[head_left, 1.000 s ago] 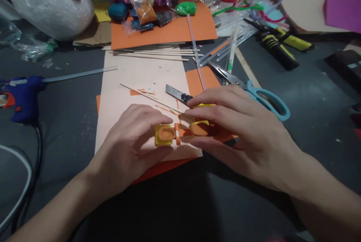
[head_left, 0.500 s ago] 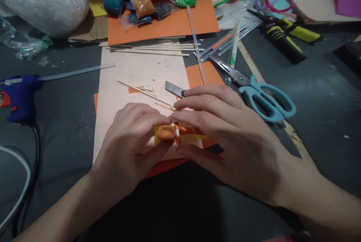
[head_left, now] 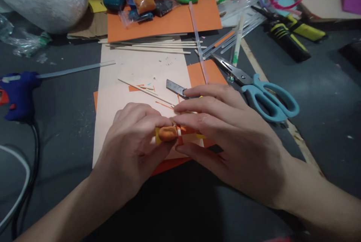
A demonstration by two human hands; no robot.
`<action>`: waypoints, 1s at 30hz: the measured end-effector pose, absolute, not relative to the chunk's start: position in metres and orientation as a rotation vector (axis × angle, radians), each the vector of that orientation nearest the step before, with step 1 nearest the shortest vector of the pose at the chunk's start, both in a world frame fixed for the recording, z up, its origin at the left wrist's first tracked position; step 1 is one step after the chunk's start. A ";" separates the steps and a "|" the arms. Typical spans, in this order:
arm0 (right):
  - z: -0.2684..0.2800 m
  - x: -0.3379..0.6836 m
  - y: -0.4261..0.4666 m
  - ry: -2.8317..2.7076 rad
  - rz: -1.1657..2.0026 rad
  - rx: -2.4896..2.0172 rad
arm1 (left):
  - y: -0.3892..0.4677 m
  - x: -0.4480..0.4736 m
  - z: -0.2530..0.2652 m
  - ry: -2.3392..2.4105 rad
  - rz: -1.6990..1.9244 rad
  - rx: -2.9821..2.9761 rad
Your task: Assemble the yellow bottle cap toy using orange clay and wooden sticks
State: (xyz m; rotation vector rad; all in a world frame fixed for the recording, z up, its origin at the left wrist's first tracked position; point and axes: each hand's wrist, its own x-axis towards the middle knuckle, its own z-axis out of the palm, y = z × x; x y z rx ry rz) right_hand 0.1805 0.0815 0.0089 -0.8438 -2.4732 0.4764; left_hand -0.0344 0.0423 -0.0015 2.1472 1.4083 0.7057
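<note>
Between my hands is a small craft model [head_left: 179, 136] with an orange clay lump [head_left: 167, 133], yellow parts and an orange-and-white upright strip. My left hand [head_left: 132, 136] pinches its left end between thumb and forefinger. My right hand [head_left: 222, 136] has its thumb and forefinger closed on the orange-and-white strip, while its other fingers stretch over a cutter blade [head_left: 174, 87]. The right fingers and palm partly hide the model's right side. Beneath lies a pale paper sheet [head_left: 113, 121] with a thin wooden stick [head_left: 138, 89] and paper scraps on it.
Blue-handled scissors [head_left: 270, 101] lie right of my right hand. A blue glue gun [head_left: 21, 93] stands at the left, its glue stick pointing inward. Several wooden sticks [head_left: 152, 48], bagged clay [head_left: 143, 1] and pliers [head_left: 290, 40] lie farther back.
The orange clay lump has tilted slightly and shifted a little right along with the model's end. Both hands keep nearly the same grip. The view has shifted slightly.
</note>
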 end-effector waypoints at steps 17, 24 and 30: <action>0.010 0.181 0.080 -2.471 0.477 -0.871 | 0.039 -0.027 -0.001 1.520 0.686 1.944; 0.009 0.180 0.081 -2.463 0.493 -0.853 | 0.039 -0.023 -0.001 1.508 0.702 1.865; 0.005 0.181 0.082 -2.441 0.431 -0.785 | 0.041 -0.023 0.000 1.516 0.731 1.819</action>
